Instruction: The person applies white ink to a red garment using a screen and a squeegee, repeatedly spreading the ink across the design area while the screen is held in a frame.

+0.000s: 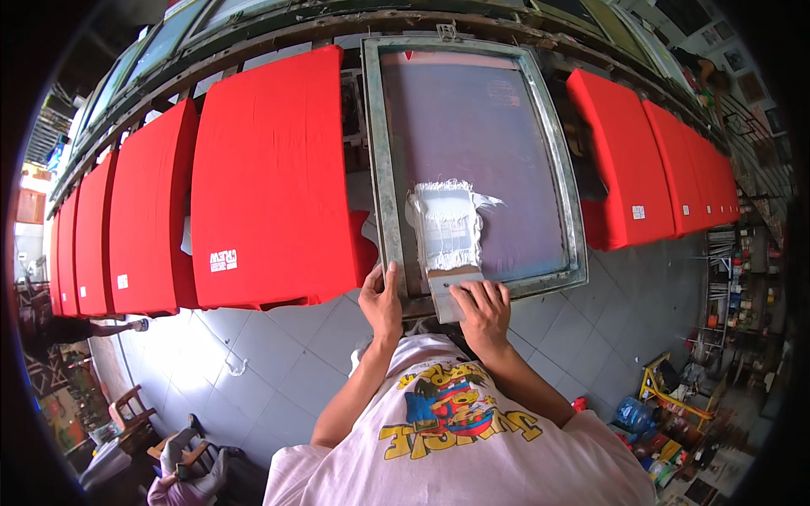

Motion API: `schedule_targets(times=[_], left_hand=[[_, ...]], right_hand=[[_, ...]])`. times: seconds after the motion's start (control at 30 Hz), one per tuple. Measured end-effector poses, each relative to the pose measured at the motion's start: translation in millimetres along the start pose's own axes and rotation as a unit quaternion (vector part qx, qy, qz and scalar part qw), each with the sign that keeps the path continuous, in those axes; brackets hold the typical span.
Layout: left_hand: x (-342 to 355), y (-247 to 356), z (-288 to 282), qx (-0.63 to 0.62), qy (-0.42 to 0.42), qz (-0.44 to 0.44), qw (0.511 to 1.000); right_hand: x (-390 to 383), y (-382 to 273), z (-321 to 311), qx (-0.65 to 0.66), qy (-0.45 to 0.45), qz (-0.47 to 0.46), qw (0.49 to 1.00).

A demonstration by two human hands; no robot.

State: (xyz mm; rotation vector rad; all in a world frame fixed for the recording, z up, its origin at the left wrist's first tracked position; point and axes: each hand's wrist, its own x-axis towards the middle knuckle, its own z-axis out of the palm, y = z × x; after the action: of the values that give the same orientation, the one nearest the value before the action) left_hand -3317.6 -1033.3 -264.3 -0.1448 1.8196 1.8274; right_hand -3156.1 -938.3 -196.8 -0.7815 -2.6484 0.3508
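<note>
A metal-framed printing screen (558,177) lies over a long printing table, its mesh purplish. A patch of white ink (447,221) sits on the mesh near the front edge. My right hand (481,308) is shut on a squeegee (445,295) at the near edge of the ink. My left hand (381,304) grips the front left corner of the screen frame. Red shirts lie stretched on boards on both sides; the nearest, a red shirt (270,169), is just left of the screen.
A row of more red shirts (675,160) runs right and another row (126,219) runs left along the table. Below is a grey tiled floor (253,363). Bottles and clutter (666,413) stand at the lower right; wooden chairs (135,413) at the lower left.
</note>
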Motion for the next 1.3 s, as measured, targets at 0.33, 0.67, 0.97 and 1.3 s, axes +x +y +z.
schedule_targets(times=[0.33, 0.67, 0.97, 1.3], left_hand=[[1, 3, 2, -0.018, -0.004, -0.015, 1.000], [-3, 9, 3, 0.027, 0.010, -0.025, 0.999], [-5, 10, 3, 0.046, 0.009, -0.019, 0.999], [-4, 12, 2, 0.056, 0.015, -0.041, 0.997]], right_hand=[[26, 5, -4, -0.003, -0.014, -0.010, 1.000], [27, 6, -2, 0.020, -0.012, 0.009, 1.000], [33, 9, -7, 0.021, -0.035, 0.010, 0.999], [34, 9, -9, 0.031, -0.047, 0.014, 0.998]])
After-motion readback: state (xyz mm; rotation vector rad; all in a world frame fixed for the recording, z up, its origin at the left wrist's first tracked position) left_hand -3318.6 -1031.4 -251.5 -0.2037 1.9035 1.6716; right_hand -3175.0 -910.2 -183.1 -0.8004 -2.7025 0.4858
